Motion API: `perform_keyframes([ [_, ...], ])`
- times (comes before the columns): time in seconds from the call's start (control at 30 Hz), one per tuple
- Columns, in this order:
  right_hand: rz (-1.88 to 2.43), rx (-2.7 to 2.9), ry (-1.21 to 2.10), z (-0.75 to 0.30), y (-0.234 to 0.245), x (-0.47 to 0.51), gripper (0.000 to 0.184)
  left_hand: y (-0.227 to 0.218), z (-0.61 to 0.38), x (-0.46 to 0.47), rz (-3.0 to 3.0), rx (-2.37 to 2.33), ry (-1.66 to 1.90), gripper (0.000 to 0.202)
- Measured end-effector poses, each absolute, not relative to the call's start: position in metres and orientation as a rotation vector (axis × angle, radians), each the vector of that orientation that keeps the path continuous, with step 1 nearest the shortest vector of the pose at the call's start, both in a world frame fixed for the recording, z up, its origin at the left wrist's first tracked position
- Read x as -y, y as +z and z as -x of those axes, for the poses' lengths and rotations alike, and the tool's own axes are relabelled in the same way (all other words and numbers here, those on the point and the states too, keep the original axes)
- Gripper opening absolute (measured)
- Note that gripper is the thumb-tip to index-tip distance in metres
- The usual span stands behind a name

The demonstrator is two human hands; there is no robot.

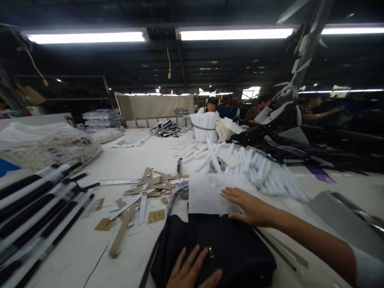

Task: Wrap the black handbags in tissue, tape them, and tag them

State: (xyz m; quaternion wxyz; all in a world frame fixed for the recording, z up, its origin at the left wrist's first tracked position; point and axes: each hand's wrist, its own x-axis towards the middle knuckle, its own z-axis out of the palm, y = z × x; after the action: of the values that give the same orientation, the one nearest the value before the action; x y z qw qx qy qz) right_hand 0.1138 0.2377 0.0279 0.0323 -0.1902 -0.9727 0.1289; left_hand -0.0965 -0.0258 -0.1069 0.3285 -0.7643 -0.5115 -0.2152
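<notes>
Our left hand [193,271] lies flat on the black bag [240,250], our right hand [250,208] open on the white sheet [207,194]. Both look limp and light, best taken by an edge.

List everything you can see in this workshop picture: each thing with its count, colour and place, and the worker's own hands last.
table: one, cream, fills the foreground
bag: one, black, near edge, centre
clasp: one, gold, on the bag
sheet: one, white, just beyond the bag
card strips: many, brown, centre-left of table
rolls: many, white, loose at centre-right
bundle: one, white, upright at the far end
sticks: many, black and white, left edge
sack: one, clear plastic, far left
lights: three, white, ceiling
people: several, back right
left hand: flat on the bag, fingers spread
right hand: flat on the sheet and bag edge
</notes>
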Motion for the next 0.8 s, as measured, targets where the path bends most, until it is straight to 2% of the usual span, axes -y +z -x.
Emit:
perform_keyframes([
  [0.1, 0.631, 3.107, 0.343, -0.103, 0.012, -0.238, 0.078, -0.100, 0.102, 0.029, 2.059, 1.307, -0.487, 0.053],
  [0.2, 0.618, 3.104, 0.277, -0.098, -0.002, -0.244, 0.076, -0.097, 0.098, 0.032, 2.097, 1.378, -0.487, 0.058],
  [0.27, 0.591, 3.071, 0.240, -0.094, -0.011, -0.246, 0.067, -0.093, 0.093, 0.035, 2.132, 1.447, -0.491, 0.063],
  [0.37, 0.547, 2.998, 0.166, -0.087, -0.017, -0.245, 0.043, -0.081, 0.085, 0.041, 2.217, 1.565, -0.459, 0.071],
  [0.47, 0.483, 2.918, 0.111, -0.082, -0.008, -0.238, 0.025, -0.070, 0.081, 0.047, 2.300, 1.662, -0.454, 0.073],
  [0.67, 0.291, 2.674, 0.019, -0.086, 0.035, -0.172, 0.026, -0.062, 0.079, 0.051, 2.362, 1.817, -0.581, 0.061],
  [0.8, 0.042, 2.787, -0.093, -0.098, 0.025, -0.113, 0.021, -0.061, 0.075, 0.053, 2.392, 1.908, -0.652, 0.061],
])
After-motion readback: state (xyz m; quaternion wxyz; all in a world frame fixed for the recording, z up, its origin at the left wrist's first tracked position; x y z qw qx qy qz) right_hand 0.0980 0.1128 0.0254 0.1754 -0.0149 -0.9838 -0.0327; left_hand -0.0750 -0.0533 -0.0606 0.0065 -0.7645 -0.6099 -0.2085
